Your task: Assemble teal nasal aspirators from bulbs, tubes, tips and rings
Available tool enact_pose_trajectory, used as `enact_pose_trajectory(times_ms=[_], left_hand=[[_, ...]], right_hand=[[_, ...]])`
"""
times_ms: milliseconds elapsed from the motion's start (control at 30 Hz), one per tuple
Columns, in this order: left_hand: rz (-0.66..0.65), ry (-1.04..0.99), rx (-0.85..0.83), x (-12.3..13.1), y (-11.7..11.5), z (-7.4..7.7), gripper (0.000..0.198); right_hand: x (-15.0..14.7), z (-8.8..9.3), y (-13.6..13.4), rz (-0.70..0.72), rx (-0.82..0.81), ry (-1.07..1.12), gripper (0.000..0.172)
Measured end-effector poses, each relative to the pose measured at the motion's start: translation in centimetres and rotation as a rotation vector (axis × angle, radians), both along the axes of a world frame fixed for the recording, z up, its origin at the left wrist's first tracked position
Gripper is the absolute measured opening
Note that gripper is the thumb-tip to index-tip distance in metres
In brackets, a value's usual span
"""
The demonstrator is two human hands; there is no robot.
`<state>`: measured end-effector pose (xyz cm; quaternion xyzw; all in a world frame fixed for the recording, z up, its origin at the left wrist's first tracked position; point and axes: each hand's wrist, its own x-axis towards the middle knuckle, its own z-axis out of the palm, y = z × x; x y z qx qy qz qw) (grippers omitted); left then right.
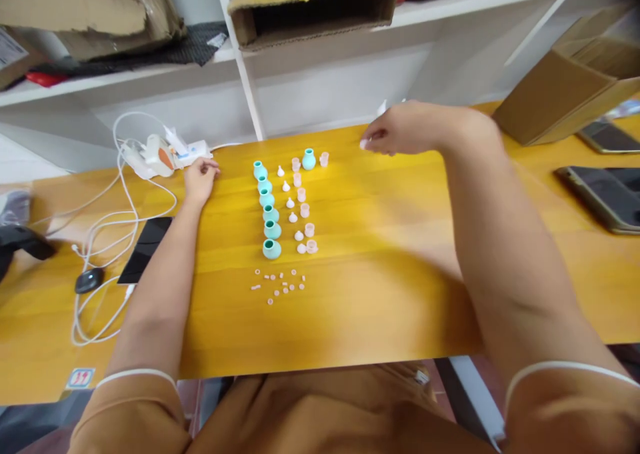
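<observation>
My right hand (395, 131) is raised over the far side of the table, its fingers pinched on a small white piece (363, 145). To its left stand a turquoise pot-shaped piece (309, 159) and a clear pinkish cup (325, 159). My left hand (201, 177) rests by the power strip (196, 151), fingers curled, with nothing visible in them. Between my hands runs a column of several turquoise pots (267, 197). Beside it are columns of small white pointed pieces (290, 203) and pinkish cups (305, 211). Nearer me lie several tiny pink rings (285, 291).
White cables (107, 217), a black phone (146, 251) and a black mouse-like object (89, 280) lie at left. A cardboard box (555, 94) and dark phones (607, 197) are at right. White shelves with cartons (315, 14) rise behind the table.
</observation>
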<state>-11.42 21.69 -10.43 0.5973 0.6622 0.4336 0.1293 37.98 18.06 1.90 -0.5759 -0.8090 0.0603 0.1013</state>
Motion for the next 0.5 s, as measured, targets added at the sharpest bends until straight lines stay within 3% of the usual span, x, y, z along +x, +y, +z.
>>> enact_pose_trajectory(times_ms=[67, 167, 233, 333, 500], left_hand=[[-0.028, 0.019, -0.023, 0.0, 0.1, -0.2, 0.02], [-0.055, 0.074, -0.042, 0.1, -0.1, -0.2, 0.019], [-0.064, 0.114, -0.05, 0.2, -0.1, -0.3, 0.017], [-0.079, 0.167, -0.065, 0.3, -0.2, -0.3, 0.017], [-0.095, 0.234, -0.084, 0.5, -0.3, -0.3, 0.017]], right_hand=[[0.3, -1.3, 3.0, -0.074, -0.039, -0.012, 0.024], [-0.5, -4.0, 5.5, -0.125, 0.094, 0.085, 0.04], [-1.2, -5.9, 6.5, -0.127, 0.161, 0.156, 0.042], [-1.5, -8.2, 7.7, -0.029, 0.169, 0.156, 0.03], [-1.3, -10.3, 9.1, 0.146, 0.109, 0.081, 0.028]])
